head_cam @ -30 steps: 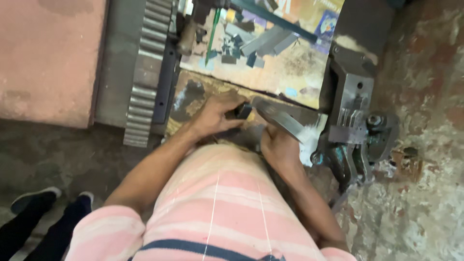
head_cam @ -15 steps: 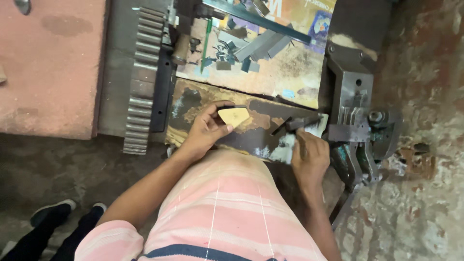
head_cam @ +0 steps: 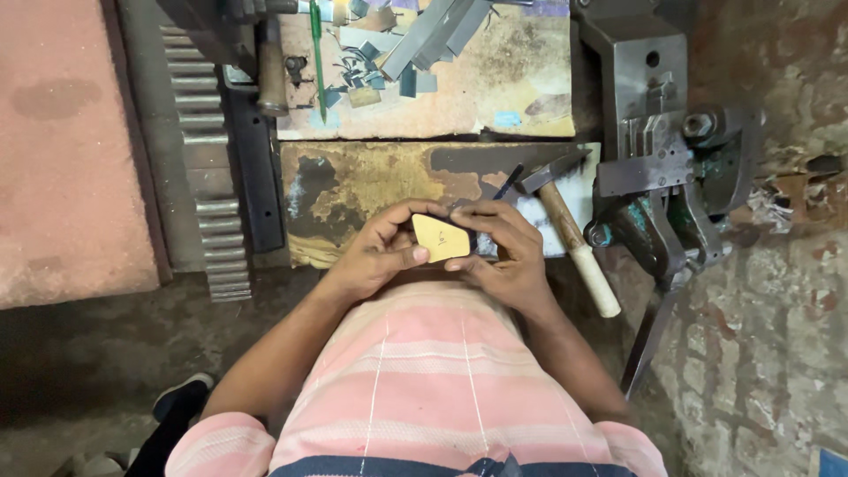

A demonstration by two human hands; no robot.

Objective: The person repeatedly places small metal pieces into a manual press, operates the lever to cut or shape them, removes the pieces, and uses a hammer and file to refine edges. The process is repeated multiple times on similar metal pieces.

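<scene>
Grey toothed metal rack [head_cam: 205,177] lies well to the left of the hands, running away from the person beside a dark bar [head_cam: 256,168]. The left hand [head_cam: 375,256] is closed on the left edge of a small yellow plate [head_cam: 440,238], thumb on its near edge and fingers curled over the far side. The plate sits between both hands, raised above a rusty metal slab [head_cam: 371,181]. The right hand [head_cam: 503,252] grips the plate's right edge, fingers bent over the top. Just right of the right hand a hammer [head_cam: 565,221] rests on the slab, its wooden handle pointing toward the person. Further right stands a heavy steel press [head_cam: 654,150]. Beyond the hands, metal offcuts [head_cam: 389,62] lie scattered on a worn board.
</scene>
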